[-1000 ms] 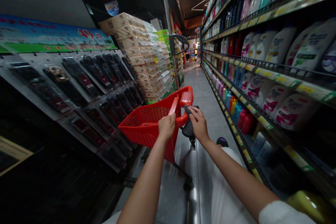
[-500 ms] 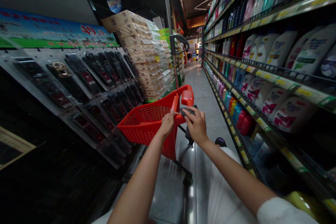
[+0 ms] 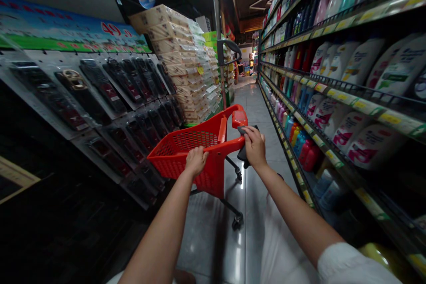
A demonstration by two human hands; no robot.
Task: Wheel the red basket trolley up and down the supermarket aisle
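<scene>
A red plastic shopping cart (image 3: 213, 177) stands turned in the aisle in front of me. Its perforated basket points left. My left hand (image 3: 197, 160) is closed over the near rim of the basket, fingers curled round the edge. My right hand (image 3: 254, 144) wraps a dark grey grip-like piece (image 3: 243, 156) at the right end of the cart's red handle (image 3: 238, 118). The palm hides much of that piece, so I cannot tell whether it belongs to the cart.
Shelves of shampoo bottles (image 3: 362, 60) line the right side. Packaged belts (image 3: 113, 84) hang on a rack at left. Behind the cart rise stacked cartons (image 3: 179, 62) and a metal post (image 3: 218, 22). The tiled aisle (image 3: 244, 102) runs ahead.
My left hand has moved left, from near the handle to the basket's near rim. My right hand has shifted slightly right and up on the grip. The cart has turned slightly.
</scene>
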